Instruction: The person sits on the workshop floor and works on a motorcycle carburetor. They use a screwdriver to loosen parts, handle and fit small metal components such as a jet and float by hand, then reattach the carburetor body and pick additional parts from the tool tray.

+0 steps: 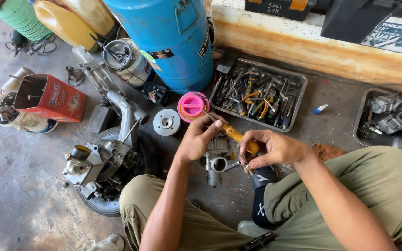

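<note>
Blue drum (pixel 173 37), tool tray (pixel 298 100), then a carburettor on the concrete floor (pixel 24 186).
The left hand (pixel 200 138) steadies the carburettor (pixel 217 160) between the knees; the right hand (pixel 273 148) is closed around a yellow-handled screwdriver (pixel 238 136) above it.

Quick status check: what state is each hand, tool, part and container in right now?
left hand: gripping the carburetor, fingers on the screwdriver shaft
right hand: closed on the screwdriver handle
screwdriver: held, slanted, tip up-left
carburetor: held above the floor
tool tray: full of tools
red carton: open, on its side
pink lid: lying flat
</note>
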